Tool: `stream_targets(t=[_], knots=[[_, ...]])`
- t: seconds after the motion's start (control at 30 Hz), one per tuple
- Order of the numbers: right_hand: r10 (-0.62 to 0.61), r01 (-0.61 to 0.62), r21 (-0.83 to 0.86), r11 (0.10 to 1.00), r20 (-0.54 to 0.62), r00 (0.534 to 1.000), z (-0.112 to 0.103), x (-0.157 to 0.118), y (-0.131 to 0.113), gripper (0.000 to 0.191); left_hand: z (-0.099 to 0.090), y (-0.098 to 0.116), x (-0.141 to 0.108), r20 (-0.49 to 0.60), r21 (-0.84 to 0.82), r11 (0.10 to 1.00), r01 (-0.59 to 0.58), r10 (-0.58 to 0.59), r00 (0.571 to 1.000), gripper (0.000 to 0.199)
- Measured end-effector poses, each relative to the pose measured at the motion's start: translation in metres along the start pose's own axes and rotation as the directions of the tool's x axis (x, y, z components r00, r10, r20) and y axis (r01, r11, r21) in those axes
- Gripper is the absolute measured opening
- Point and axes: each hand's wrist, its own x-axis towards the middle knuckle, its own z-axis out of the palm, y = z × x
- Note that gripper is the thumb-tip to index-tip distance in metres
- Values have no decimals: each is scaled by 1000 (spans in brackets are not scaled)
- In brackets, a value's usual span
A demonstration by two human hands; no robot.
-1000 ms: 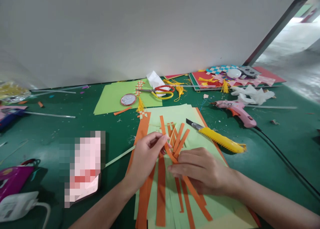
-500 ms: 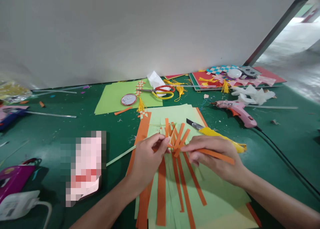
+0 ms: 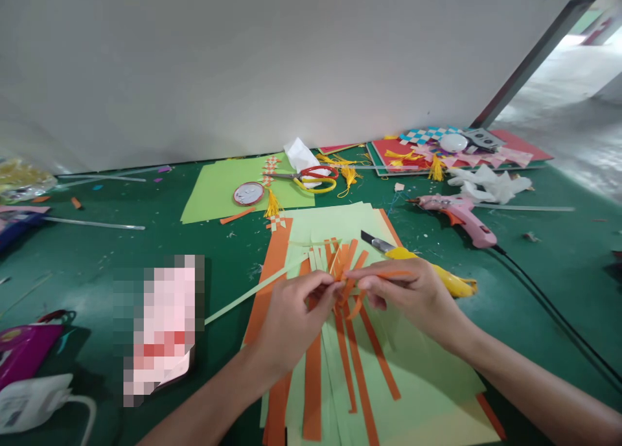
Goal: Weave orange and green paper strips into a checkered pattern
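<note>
Over a stack of pale green paper sheets (image 3: 427,381), my two hands meet at a small bundle of crossing orange and pale green paper strips. My left hand (image 3: 296,310) is closed, thumb and forefinger pinching the bundle's left side. My right hand (image 3: 413,290) pinches an orange paper strip (image 3: 359,305) that curls down below its fingertips. Where the strips cross is partly hidden by the fingers. Loose orange strips (image 3: 359,378) and narrow green ones lie beneath. A long pale green strip (image 3: 243,297) reaches left. Behind my right hand lies a utility knife (image 3: 449,279) with a yellow handle.
Scissors (image 3: 315,181), a roll of tape (image 3: 249,194) and a woven piece with a yellow tassel (image 3: 273,204) lie on or by a brighter green sheet (image 3: 204,193). A pink glue gun (image 3: 461,219) trails its cord at right. A pixelated phone-like object (image 3: 165,323) lies left.
My right hand has drawn in toward the left fingertips. The orange strip that stuck out straight to the right is now bent into a curl at the bundle.
</note>
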Motion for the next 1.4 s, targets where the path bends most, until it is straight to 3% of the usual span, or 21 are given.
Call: stream_targets(t=[0.2,0.33,0.47,0.6,0.7,0.77,0.83,0.93,1.03,1.27,1.4], knots=[[45,-47,-129,991,-24,999,3,-1,5,19,0,0,-1,12,5,999,-36,35,999,26],[50,-40,-143,989,69,996,4,-2,10,29,0,1,0,26,-27,997,-67,67,997,24],[58,-34,-172,985,137,989,6,-4,12,44,3,0,-1,112,-34,994,-100,103,988,18],[71,-58,-78,995,174,982,9,-4,14,34,5,-3,-4,167,2,991,-131,129,977,19],[112,-108,-29,994,209,972,9,-3,15,28,3,-2,-5,218,-86,992,-92,109,970,22],[147,-150,-2,989,208,967,7,-3,15,29,1,1,-4,278,-186,982,6,47,959,25],[176,-185,25,982,194,965,6,-3,15,31,-1,4,-3,345,-353,924,148,-18,938,29],[173,-190,71,979,196,965,5,-3,13,31,-1,4,0,465,-604,714,354,-46,884,34],[118,-161,138,977,280,953,5,-4,11,27,1,0,1,567,-685,547,480,-13,824,32],[24,-144,277,950,395,918,7,-5,9,29,3,-4,-1,637,-719,377,583,23,770,37],[52,-195,315,929,410,911,10,-5,6,23,2,-2,0,643,-717,372,589,28,765,37]])
